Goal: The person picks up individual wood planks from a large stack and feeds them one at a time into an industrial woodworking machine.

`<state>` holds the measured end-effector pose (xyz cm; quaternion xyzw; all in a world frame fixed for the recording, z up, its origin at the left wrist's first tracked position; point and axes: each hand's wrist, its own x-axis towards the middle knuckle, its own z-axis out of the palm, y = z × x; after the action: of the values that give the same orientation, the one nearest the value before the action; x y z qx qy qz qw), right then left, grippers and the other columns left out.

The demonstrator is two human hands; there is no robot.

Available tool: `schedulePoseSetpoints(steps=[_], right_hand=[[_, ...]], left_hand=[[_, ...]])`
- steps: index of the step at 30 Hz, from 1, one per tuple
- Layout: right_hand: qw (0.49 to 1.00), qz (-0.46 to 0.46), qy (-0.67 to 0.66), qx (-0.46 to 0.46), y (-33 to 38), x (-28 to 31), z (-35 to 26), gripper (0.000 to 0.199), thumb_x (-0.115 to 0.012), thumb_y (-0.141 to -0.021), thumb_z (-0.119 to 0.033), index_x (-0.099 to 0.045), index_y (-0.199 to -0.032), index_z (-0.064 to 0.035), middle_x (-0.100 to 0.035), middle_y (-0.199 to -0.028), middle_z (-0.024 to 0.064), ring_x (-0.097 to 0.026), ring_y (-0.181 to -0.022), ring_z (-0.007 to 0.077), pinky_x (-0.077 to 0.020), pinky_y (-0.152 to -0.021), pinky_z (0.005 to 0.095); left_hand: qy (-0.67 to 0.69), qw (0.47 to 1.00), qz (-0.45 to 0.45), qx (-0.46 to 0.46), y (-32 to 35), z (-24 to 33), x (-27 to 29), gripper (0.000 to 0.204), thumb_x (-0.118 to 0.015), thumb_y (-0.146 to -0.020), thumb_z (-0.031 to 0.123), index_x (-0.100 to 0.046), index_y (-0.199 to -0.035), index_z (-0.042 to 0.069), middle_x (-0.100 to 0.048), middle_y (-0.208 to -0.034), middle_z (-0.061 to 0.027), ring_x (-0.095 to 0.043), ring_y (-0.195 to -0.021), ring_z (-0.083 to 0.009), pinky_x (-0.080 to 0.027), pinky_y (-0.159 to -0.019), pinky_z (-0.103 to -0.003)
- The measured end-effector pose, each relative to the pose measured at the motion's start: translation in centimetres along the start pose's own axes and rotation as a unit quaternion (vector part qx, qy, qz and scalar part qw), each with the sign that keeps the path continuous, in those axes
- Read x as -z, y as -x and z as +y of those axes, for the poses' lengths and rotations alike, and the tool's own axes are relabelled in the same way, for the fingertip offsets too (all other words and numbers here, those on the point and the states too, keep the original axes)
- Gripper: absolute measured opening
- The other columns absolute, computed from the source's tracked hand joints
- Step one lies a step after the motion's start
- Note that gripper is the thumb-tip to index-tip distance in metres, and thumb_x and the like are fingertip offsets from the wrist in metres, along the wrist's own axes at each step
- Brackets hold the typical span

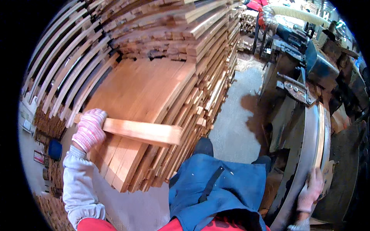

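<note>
My left hand (pixel 90 129), in a pink and white knit glove, grips a short wooden board (pixel 140 131) near one end. The board reaches to the right above the stacked planks (pixel 154 90), its far end a little blurred. On the right, my gloved right hand (pixel 311 188) is at the near end of a long, narrow wooden strip (pixel 321 134), its fingers closed around that end. The strip lies along the metal bed (pixel 304 154) of a woodworking machine (pixel 298 86), and its far end goes in under the machine's metal parts.
Tall piles of timber (pixel 154 42) rise behind the plank stack, with curved-looking slats (pixel 63 73) at the left. A grey floor aisle (pixel 235 127) runs between stack and machine. A pale ribbed hose (pixel 296 12) hangs far right; a blue container (pixel 55 149) stands far left.
</note>
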<state>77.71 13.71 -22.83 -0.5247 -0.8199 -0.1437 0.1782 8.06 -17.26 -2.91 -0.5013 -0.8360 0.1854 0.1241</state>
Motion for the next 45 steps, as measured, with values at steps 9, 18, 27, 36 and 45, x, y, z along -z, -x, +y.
schedulePoseSetpoints(steps=[9, 18, 27, 36, 45], right_hand=[[0.969, -0.025, -0.117, -0.217, -19.9, -11.0, 5.7, 0.034, -0.066, -0.104, -0.029, -0.073, -0.13, -0.0082, -0.074, -0.12, 0.0221, -0.071, -0.112, 0.0379, -0.0558, -0.096, 0.048], [0.895, -0.228, -0.352, 0.151, -10.7, 14.5, -13.7, 0.071, -0.076, -0.086, -0.019, -0.051, -0.151, -0.004, -0.06, -0.145, 0.0234, -0.061, -0.131, 0.0412, -0.047, -0.113, 0.0433], [0.961, -0.144, -0.123, -0.202, 7.9, 12.8, -9.9, 0.078, -0.08, -0.085, -0.016, -0.049, -0.155, -0.0055, -0.067, -0.13, 0.0243, -0.067, -0.114, 0.0424, -0.0543, -0.097, 0.0463], [0.978, 0.071, 0.066, -0.182, 2.0, 2.2, -3.0, 0.078, -0.074, -0.092, -0.03, -0.044, -0.16, -0.0044, -0.06, -0.141, 0.0251, -0.063, -0.114, 0.0439, -0.0531, -0.095, 0.0531], [0.955, 0.112, -0.006, -0.276, -20.4, -7.6, 4.8, 0.075, -0.074, -0.094, -0.031, -0.041, -0.161, -0.0234, -0.063, -0.139, 0.0167, -0.069, -0.118, 0.0403, -0.0617, -0.089, 0.0524]], left_hand=[[-0.128, 0.912, 0.221, -0.321, -7.4, 13.9, 9.4, 0.022, -0.07, -0.07, 0.029, -0.061, -0.074, 0.01, -0.055, -0.062, -0.0129, -0.058, -0.052, -0.0302, -0.047, -0.05, -0.049], [-0.047, 0.827, 0.007, -0.56, -15.7, 36.4, 17.3, 0.018, -0.079, -0.07, 0.027, -0.083, -0.078, 0.011, -0.071, -0.066, -0.0122, -0.073, -0.065, -0.0293, -0.059, -0.054, -0.055], [0.147, 0.708, 0.278, -0.632, -13.2, 41.3, 20.7, 0.046, -0.068, -0.084, 0.021, -0.063, -0.126, 0.003, -0.069, -0.117, -0.0165, -0.066, -0.115, -0.0369, -0.051, -0.104, -0.052], [0.052, 0.959, 0.107, -0.256, -12.8, 22.5, 8.9, 0.093, -0.087, -0.076, 0.032, -0.044, -0.153, 0.001, -0.06, -0.137, -0.0215, -0.056, -0.129, -0.042, -0.045, -0.111, -0.053], [0.053, 0.997, -0.048, -0.032, -10.0, 19.1, 3.3, 0.113, -0.089, -0.075, 0.03, -0.025, -0.164, 0.003, -0.037, -0.165, -0.0242, -0.044, -0.146, -0.0473, -0.049, -0.112, -0.055]])
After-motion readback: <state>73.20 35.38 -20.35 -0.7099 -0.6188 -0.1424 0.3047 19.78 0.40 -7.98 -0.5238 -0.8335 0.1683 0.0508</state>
